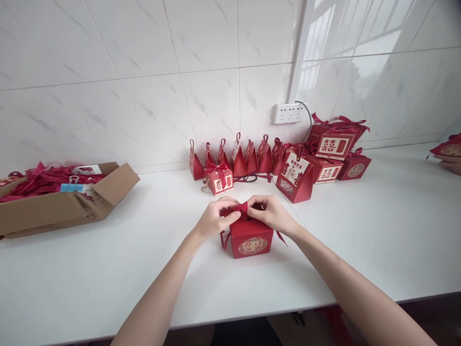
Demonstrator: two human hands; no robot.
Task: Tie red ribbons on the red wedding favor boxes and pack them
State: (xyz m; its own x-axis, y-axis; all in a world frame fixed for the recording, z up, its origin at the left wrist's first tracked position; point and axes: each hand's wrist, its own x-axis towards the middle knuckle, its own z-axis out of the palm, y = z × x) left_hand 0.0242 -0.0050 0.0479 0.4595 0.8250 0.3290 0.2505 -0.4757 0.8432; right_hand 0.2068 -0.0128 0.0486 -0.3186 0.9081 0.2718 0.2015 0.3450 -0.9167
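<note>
A red gift box (251,241) with a round gold emblem on its front stands upright on the white table before me. Over its top lies a dark red ribbon (242,208), gathered into a bow or knot. My left hand (216,217) pinches the ribbon from the left, thumb and fingers closed on it. From the right, my right hand (270,211) grips the same ribbon close to the knot. Loose ribbon ends hang down at both sides of the box. Part of the knot is hidden behind my fingers.
A cardboard box (54,218) full of red ribbons stands at left. Behind are a small bowed box (219,180), several triangular boxes (264,161), a larger triangular box (300,180) and stacked red boxes (333,149). A power strip (288,114) hangs on the wall. Another person's hand (452,163) shows far right.
</note>
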